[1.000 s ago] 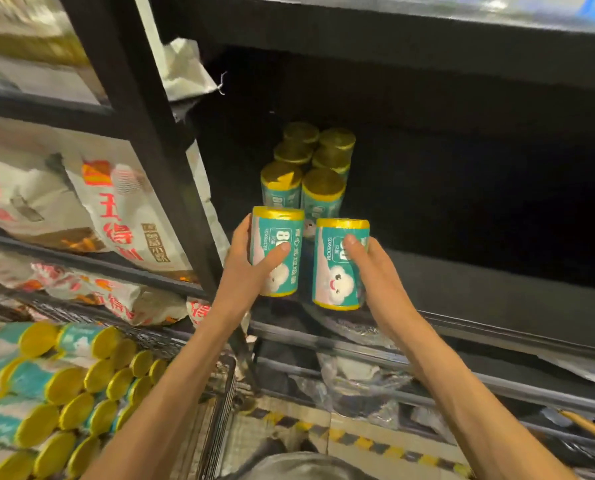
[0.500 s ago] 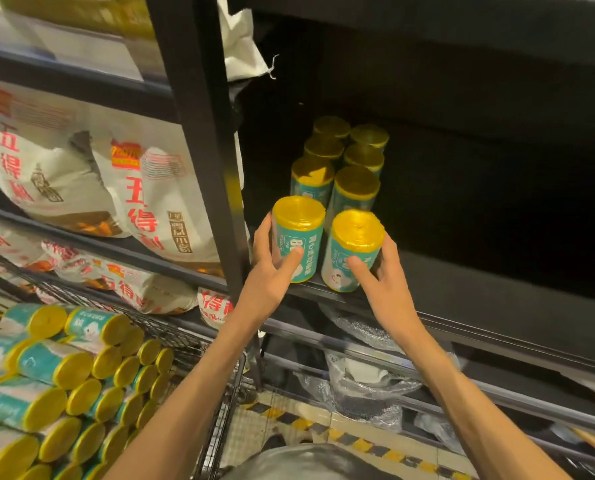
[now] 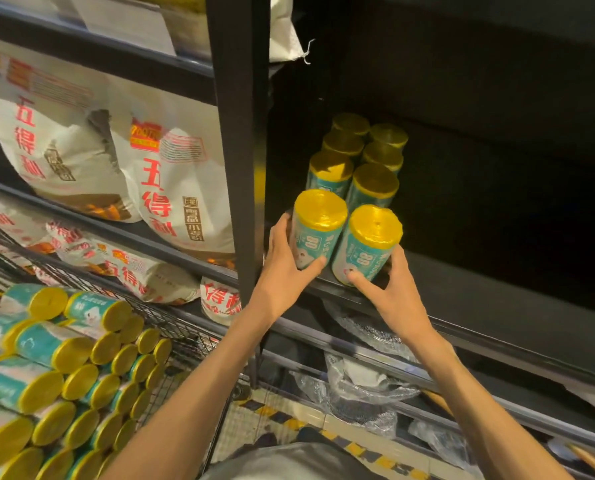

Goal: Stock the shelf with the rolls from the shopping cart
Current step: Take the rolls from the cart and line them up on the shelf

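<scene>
Nearest, bottom left: wire shopping cart (image 3: 192, 344) w/ many teal-labelled rolls (image 3: 52, 346) lying on their sides, yellow ends facing the camera. Both forearms reach up from the bottom edge to the dark shelf (image 3: 497, 299). Left hand (image 3: 282, 271): grip wrapped round the left front roll (image 3: 318, 226), thumb on its front, fingers behind on the upright's side. Right hand (image 3: 393, 296): grip curled on the right front roll (image 3: 368, 244) low down, thumb across its label. Both rolls stand at the shelf's front edge, touching each other, tops tilted slightly toward the camera. Just behind them: six more upright rolls (image 3: 362, 157) in 2 columns running to the back. Left of the black upright (image 3: 240, 133): white sacks w/ red characters (image 3: 171, 188) on the next bay's shelves. Below the shelf: crumpled clear plastic (image 3: 365, 386).
</scene>
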